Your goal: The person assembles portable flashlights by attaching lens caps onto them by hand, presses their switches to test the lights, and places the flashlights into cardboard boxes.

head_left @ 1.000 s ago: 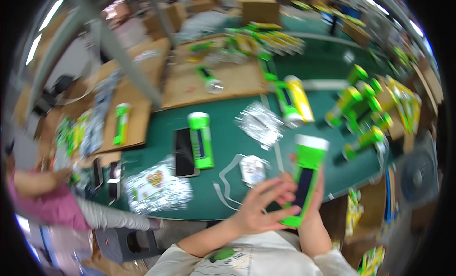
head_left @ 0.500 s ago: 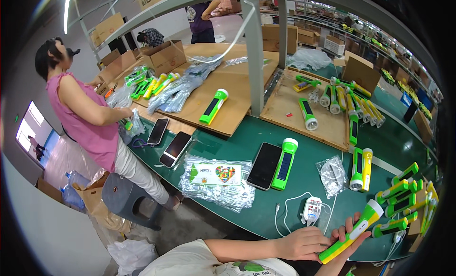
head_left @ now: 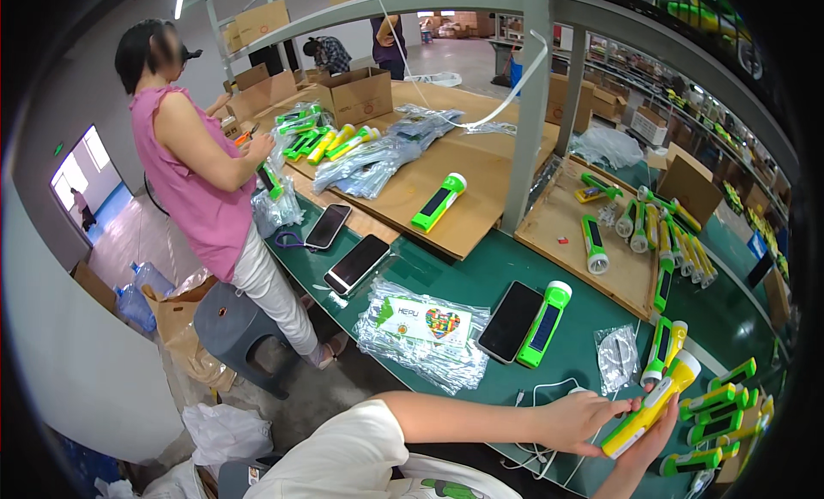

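Both hands on one yellow torch [head_left: 650, 407] at lower right, held over the front edge of the green bench [head_left: 446, 272]. Left hand [head_left: 586, 419] curled against the torch body, fingertips touching it; right hand [head_left: 645, 441] wrapped under it from below, gripping. Head of the torch points up-right, tail toward lower left.

Progress, judged from layout: row of green-and-yellow torches [head_left: 717, 417] lying to the right, looks like finished or staged stock. More torches [head_left: 668, 241] on the cardboard sheet further back. Green torch [head_left: 544, 323] beside a black phone [head_left: 511, 320] mid-bench, untouched. Stack of clear bags [head_left: 421, 334] with printed cards, and a small clear bag [head_left: 616, 355] near the white cable [head_left: 549, 392], unused. So: one unit in hand, not bagged, plenty left.

Versus half a second earlier: same grip, same torch, roughly the same spot. View swung a little, otherwise nothing moved on the bench. Person in pink top [head_left: 202, 177] at the far-left end, working at own pile.
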### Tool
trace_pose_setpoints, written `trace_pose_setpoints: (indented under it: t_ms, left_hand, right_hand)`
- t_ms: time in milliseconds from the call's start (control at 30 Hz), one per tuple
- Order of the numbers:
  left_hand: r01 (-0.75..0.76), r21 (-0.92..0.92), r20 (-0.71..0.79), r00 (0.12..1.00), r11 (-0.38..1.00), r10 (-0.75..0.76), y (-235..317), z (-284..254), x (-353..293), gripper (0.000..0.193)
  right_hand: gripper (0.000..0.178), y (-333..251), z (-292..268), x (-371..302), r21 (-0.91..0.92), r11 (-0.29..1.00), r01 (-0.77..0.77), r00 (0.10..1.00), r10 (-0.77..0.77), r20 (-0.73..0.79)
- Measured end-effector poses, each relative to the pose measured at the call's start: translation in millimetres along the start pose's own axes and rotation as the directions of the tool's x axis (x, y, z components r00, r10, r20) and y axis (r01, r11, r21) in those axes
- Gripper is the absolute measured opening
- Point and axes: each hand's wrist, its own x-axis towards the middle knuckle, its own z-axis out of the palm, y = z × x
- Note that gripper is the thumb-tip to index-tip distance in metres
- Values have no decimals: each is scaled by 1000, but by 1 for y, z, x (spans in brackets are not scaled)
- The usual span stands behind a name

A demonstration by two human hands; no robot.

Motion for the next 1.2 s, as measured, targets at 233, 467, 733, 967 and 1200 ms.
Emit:
trace_pose_setpoints:
  t_ms: [233, 467, 733, 967, 1200]
  left_hand:
    - [-226, 217, -103, 962, 950, 252, -39, 14, 28, 60]
    - [-390, 134, -60, 914, 911, 400, -59, 20, 20, 39]
    - [-440, -16, -96, 895, 898, 436, -67, 7, 23, 18]
    - [-399, -81, -80, 916, 913, 393, -68, 7, 21, 15]
    - [-320, -147, 33, 944, 936, 328, -70, 14, 14, 25]
  right_hand:
    - [37, 18, -29, 62, -217, 969, 117, 992, -126, -30]
    - [53, 49, -75, 87, 184, 940, -288, 957, 275, 93]
    - [61, 73, -125, 95, 155, 815, -558, 790, 465, 400]
    - [66, 88, -137, 97, 379, 497, -780, 614, 492, 618]
    - [58, 60, -98, 83, 471, 584, -661, 750, 511, 420]
